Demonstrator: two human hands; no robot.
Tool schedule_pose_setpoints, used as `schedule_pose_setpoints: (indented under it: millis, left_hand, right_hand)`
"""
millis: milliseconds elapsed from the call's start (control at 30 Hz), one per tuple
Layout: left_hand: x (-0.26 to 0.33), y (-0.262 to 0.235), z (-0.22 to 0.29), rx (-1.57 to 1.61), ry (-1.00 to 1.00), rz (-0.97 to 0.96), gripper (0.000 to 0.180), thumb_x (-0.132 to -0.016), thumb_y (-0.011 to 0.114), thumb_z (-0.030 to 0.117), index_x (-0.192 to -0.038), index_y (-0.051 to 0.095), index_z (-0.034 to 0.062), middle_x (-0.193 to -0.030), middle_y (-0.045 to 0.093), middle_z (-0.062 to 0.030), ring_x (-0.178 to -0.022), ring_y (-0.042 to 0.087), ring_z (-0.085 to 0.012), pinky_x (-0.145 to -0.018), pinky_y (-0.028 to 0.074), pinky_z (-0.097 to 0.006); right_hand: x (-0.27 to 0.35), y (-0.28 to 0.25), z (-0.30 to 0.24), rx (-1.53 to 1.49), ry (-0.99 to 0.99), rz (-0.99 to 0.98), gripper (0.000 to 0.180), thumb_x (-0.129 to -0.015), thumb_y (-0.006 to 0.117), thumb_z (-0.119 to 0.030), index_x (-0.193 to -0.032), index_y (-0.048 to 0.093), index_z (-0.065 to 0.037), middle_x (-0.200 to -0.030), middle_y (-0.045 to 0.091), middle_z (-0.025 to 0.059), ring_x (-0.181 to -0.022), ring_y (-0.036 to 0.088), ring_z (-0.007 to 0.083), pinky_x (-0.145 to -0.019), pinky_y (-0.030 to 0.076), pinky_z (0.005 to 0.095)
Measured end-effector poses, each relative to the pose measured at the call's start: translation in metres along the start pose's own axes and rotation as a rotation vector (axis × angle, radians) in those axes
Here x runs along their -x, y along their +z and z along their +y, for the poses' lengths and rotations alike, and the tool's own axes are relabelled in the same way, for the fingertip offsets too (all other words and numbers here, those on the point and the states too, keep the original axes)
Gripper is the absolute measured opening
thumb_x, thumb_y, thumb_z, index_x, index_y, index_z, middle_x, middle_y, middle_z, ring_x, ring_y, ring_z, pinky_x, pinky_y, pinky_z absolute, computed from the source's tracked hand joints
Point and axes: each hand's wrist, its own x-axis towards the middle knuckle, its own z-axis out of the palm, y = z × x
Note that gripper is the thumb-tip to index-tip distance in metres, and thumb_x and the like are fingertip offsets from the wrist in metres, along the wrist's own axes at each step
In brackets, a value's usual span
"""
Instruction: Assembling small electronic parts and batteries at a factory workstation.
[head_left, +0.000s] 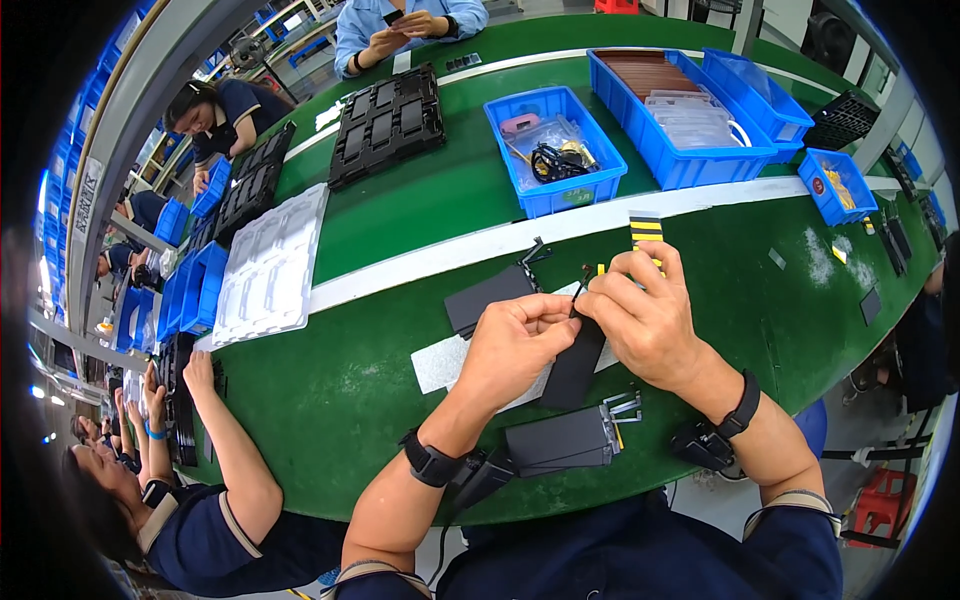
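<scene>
- Apparently, the left hand [520, 345] and right hand [642, 315] each pinch a thin dark strip [582, 283], grip closed.
- Beneath, a flat black rectangular panel [573, 374] sits inward from the green surface's near edge.
- Uneven pulling could tear the strip.

a factory assembly floor: green workbench [300, 440], blue parts bins [715, 172] at two o'clock, dark-shirted co-workers [235, 535] at eight and ten o'clock
</scene>
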Motion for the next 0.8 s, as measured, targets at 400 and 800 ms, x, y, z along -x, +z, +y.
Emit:
schedule_pose_setpoints:
  millis: [400, 800]
  left_hand:
    - [-0.004, -0.029, 0.003, 0.04, 0.082, 0.121, 0.027, -0.082, 0.068, 0.013, -0.104, 0.064, -0.0032, -0.078, 0.062, 0.0005, -0.066, 0.051, -0.0029, -0.057, 0.042, -0.019]
    - [0.024, -0.004, 0.027, -0.393, -0.171, -0.391, 0.034, -0.082, 0.067, 0.007, -0.114, 0.06, 0.0002, -0.077, 0.062, 0.0009, -0.067, 0.053, -0.0048, -0.062, 0.046, -0.021]
  right_hand:
    - [0.006, -0.005, 0.007, -0.589, 0.418, -0.01, 0.009, -0.078, 0.061, -0.005, -0.081, 0.053, -0.003, -0.079, 0.053, 0.0065, -0.076, 0.053, 0.0238, -0.073, 0.043, 0.0337]
    - [0.028, 0.011, 0.033, -0.248, 0.515, -0.176, 0.006, -0.071, 0.062, -0.004, -0.074, 0.059, -0.008, -0.078, 0.06, 0.0065, -0.077, 0.06, 0.0281, -0.063, 0.049, 0.0382]
